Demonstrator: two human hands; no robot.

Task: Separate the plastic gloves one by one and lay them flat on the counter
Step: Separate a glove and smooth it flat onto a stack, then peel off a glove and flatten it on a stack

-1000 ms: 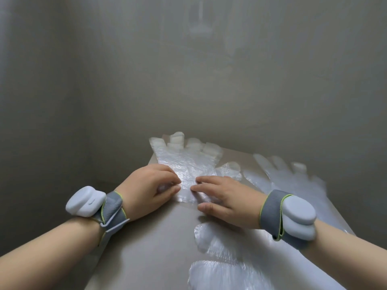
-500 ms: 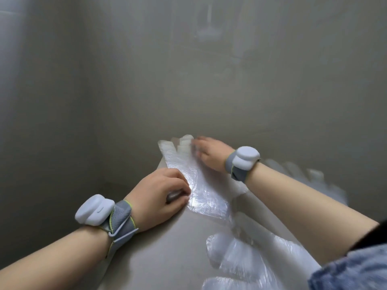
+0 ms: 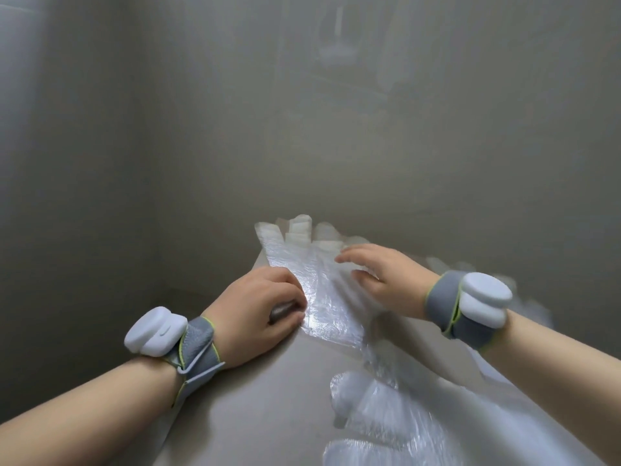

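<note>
On the matte grey counter [image 3: 262,418], near the far end where it meets the dull grey wall [image 3: 302,146], we note the stack of clear crinkled plastic gloves [image 3: 322,297]. Its finger ends point away from us toward the wall, and its cuff end lies toward us.

Left hand [image 3: 255,311]: fingers curled, thumb and fingertips pinching the stack's left edge near the cuff.

Right hand [image 3: 383,280]: fingers loose and spread, palm down over the stack's far half, grasping nothing. Motion blur keeps us from telling whether it touches the top sheet or hangs just above it.

Nearer to us, right of centre, a separate clear plastic glove [image 3: 379,418] lies flat on the counter, close to the stack's near edge. We cannot tell whether the two overlap.

Each wrist carries a grey fabric band with a rounded white pod: left wristband [image 3: 168,334], right wristband [image 3: 477,304].
</note>
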